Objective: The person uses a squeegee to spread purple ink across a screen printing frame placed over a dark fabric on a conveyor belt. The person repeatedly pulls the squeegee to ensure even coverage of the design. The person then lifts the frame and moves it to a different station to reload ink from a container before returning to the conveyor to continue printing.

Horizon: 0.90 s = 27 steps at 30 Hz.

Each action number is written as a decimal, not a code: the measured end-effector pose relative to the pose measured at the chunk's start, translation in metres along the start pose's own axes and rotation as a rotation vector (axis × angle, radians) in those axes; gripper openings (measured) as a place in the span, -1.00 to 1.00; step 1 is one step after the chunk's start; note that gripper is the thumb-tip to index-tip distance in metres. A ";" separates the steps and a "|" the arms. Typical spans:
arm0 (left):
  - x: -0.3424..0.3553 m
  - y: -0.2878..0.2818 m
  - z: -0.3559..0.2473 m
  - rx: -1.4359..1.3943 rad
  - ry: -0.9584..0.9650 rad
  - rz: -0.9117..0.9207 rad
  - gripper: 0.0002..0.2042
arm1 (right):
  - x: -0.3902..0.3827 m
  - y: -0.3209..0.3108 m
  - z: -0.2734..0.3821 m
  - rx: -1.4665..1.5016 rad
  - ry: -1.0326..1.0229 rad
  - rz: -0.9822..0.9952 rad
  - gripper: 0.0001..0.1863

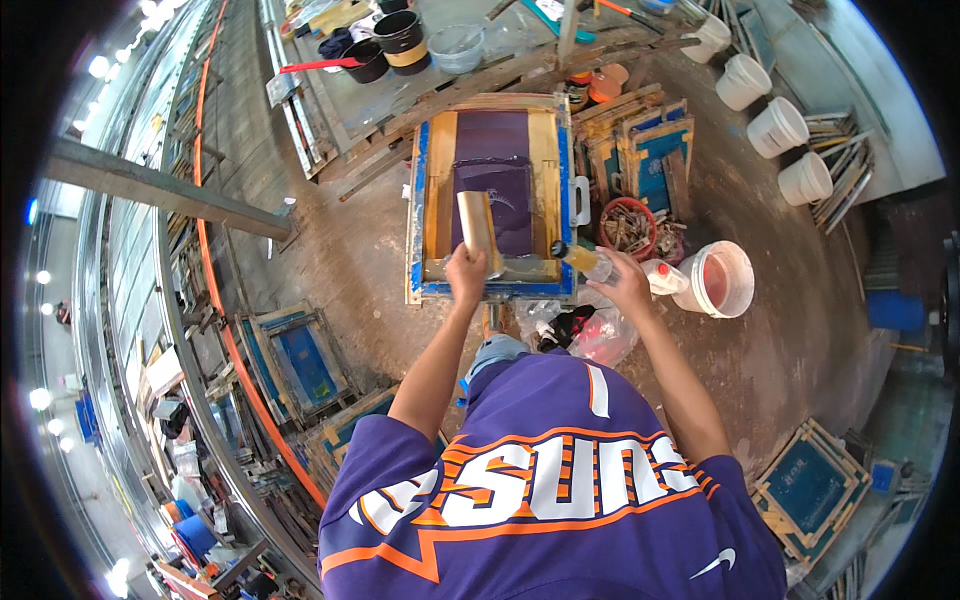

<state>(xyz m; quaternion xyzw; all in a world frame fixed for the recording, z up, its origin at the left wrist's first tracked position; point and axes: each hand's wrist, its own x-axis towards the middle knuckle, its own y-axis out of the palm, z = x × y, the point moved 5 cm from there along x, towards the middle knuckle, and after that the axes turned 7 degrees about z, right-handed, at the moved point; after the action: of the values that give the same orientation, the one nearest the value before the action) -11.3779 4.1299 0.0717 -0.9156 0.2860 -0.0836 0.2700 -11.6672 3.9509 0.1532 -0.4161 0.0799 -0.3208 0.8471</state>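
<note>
A screen printing frame (421, 165) with blue-taped edges lies in front of me, its inner border covered in tan tape. Across the dark purple middle area (492, 135) a thick patch of purple ink shows wet ridges. My left hand (466, 274) is closed around a squeegee (478, 222), tan and flat-sided, held up over the near left part of the frame. In my right hand (628, 286) is a clear plastic bottle (592, 264) with yellowish contents and a dark tip. It is tilted toward the frame's near right corner.
Right of the frame stand a red basket (629, 228) of scraps, a white jug (663, 277) and a white bucket (738, 279). Stacked screens (655, 165) lean behind them. Black ink pots (400, 42) sit at the far side. A metal beam (165, 190) juts in from the left.
</note>
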 end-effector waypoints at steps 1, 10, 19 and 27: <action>-0.002 0.020 -0.018 -0.072 -0.011 0.051 -0.72 | -0.014 -0.008 -0.007 0.071 0.021 -0.076 -0.30; -0.024 0.084 -0.033 -0.011 0.074 0.235 -0.72 | -0.120 -0.051 -0.040 0.094 0.324 -0.315 -0.27; 0.017 -0.070 0.004 0.245 -0.017 -0.006 -0.72 | -0.228 -0.045 -0.061 0.268 0.594 -0.437 -0.30; -0.008 0.038 -0.028 -0.068 0.051 0.071 -0.78 | -0.199 -0.051 -0.026 0.208 0.555 -0.292 -0.27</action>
<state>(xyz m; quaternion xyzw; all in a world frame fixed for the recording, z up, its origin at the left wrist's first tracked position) -11.4106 4.0960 0.0747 -0.9112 0.3277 -0.0876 0.2339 -11.8571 4.0322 0.1495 -0.2310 0.2140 -0.5463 0.7762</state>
